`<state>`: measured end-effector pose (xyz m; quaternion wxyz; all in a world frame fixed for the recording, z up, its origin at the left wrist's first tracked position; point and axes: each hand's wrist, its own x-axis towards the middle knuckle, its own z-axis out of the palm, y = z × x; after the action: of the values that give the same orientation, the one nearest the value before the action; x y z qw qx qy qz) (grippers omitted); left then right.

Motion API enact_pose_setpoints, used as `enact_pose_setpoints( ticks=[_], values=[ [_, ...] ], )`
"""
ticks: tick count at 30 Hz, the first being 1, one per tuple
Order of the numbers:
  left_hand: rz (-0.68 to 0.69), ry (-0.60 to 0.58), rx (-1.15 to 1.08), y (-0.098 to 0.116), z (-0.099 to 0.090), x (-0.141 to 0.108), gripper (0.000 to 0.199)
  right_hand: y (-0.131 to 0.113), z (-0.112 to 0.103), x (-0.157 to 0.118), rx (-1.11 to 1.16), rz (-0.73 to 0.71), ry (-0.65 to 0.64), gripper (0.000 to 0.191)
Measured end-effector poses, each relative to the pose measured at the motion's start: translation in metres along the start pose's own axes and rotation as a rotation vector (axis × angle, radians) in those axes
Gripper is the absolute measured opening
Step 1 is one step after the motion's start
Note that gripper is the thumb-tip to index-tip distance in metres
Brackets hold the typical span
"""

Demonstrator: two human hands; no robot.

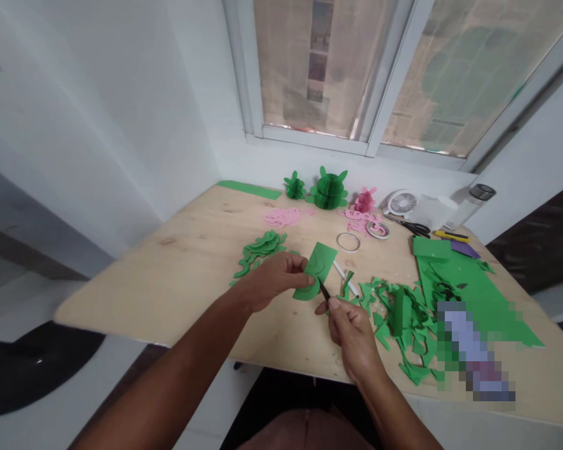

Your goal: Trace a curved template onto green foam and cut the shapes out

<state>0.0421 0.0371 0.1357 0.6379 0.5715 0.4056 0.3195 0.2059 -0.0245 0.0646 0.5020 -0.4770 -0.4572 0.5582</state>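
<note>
My left hand point(281, 278) pinches a small rectangular green paper piece point(323, 257) between thumb and fingers, above the front middle of the table. A curved line shows on the paper. In my right hand point(354, 331) is a pair of scissors point(325, 290); their dark blades meet the paper's lower right edge, while the fingers hide the handles. Just behind lies a white pen point(346, 279), partly covered by a green scrap. Left of the paper, curved green cutouts point(263, 244) lie in a pile. To the right spreads a heap of green paper scraps point(403, 312).
Green paper sheets point(483, 294) lie on the wooden table point(192, 250) at right. Green honeycomb paper figures point(329, 189), a pink one point(364, 200), pink cutouts point(283, 217), tape point(378, 230), a fan point(402, 203), black-handled scissors point(415, 228), a yellow cutter point(451, 235) and a bottle point(471, 203) stand or lie farther back.
</note>
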Motion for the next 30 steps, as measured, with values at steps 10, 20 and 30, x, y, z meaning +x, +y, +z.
enact_pose_setpoints(
  ticks=[10,20,30],
  values=[
    [0.027,0.023,-0.014,0.002,0.018,0.004,0.020,-0.001,-0.007,-0.002,0.067,-0.017,0.050,0.047],
    [0.026,0.029,0.007,0.010,0.033,0.014,0.012,-0.004,-0.028,0.005,-0.024,-0.073,0.045,0.048],
    [0.013,0.039,0.017,0.017,0.051,0.030,0.010,-0.005,-0.052,0.015,0.007,-0.059,0.029,0.049]
  ],
)
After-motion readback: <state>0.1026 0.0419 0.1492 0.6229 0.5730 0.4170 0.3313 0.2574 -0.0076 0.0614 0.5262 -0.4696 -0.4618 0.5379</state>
